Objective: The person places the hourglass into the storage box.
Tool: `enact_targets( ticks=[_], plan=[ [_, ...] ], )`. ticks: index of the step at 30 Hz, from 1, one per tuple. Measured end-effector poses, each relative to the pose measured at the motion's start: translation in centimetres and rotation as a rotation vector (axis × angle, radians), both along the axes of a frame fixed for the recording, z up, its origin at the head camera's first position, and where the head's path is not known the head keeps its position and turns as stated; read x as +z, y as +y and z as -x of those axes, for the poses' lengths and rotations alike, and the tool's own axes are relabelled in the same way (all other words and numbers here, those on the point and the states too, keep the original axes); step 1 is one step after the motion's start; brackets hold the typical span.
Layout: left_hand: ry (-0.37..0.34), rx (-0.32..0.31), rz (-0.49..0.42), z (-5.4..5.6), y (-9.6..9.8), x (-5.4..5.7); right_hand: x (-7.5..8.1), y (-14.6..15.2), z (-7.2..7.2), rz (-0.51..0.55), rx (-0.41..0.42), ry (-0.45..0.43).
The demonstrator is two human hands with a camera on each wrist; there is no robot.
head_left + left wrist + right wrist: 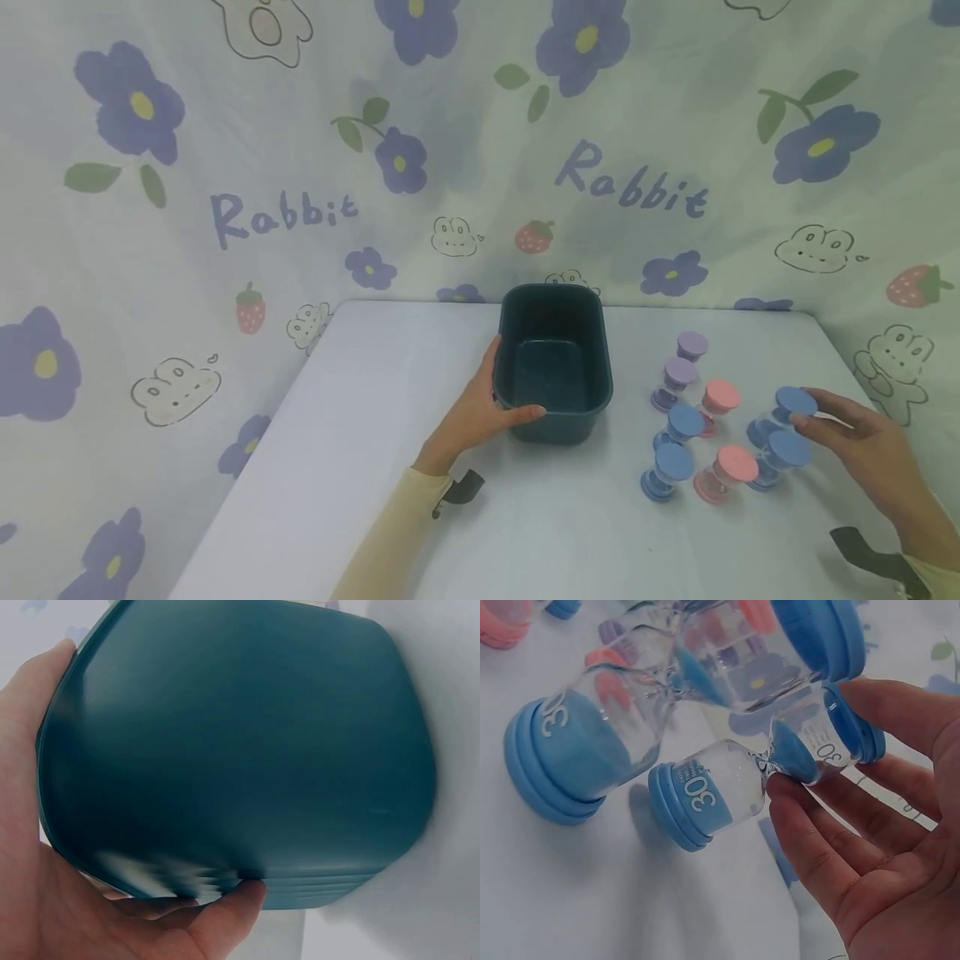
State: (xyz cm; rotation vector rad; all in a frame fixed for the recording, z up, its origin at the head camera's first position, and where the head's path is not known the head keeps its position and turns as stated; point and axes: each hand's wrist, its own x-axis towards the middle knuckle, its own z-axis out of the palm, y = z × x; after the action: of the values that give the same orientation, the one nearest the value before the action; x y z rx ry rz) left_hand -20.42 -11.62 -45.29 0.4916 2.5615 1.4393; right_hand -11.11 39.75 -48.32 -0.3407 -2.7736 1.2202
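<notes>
My left hand (pixel 474 415) grips a dark green plastic bin (pixel 553 429) by its left near corner, thumb along the near rim and fingers at the left side. The bin's wall (pixel 247 765) fills most of the left wrist view. At the right, my right hand (pixel 873 446) holds a blue sand hourglass (pixel 705 796) marked 30, with the thumb by its upper cap and fingertips at its neck. Its blue cap (pixel 797 402) shows in the head view. Another blue hourglass (pixel 592 754) stands right beside it, nearer the body.
Left of the right hand stand a pink hourglass (pixel 726 473), another pink one (pixel 720 398), two blue hourglasses (pixel 669 471) and two purple ones (pixel 678 375). A patterned cloth (pixel 465 150) hangs behind the white table (pixel 360 375).
</notes>
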Motion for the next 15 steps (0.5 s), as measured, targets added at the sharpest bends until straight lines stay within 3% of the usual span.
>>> enact_targets(
  ticks=[8,15],
  plan=[
    [0.001,0.004,0.010,-0.1,0.0,0.1,1.3,-0.3,0.0,0.046,-0.010,0.080],
    [0.007,-0.003,0.010,0.0,0.0,0.1,2.4,-0.9,-0.2,0.011,-0.058,0.049]
  ],
)
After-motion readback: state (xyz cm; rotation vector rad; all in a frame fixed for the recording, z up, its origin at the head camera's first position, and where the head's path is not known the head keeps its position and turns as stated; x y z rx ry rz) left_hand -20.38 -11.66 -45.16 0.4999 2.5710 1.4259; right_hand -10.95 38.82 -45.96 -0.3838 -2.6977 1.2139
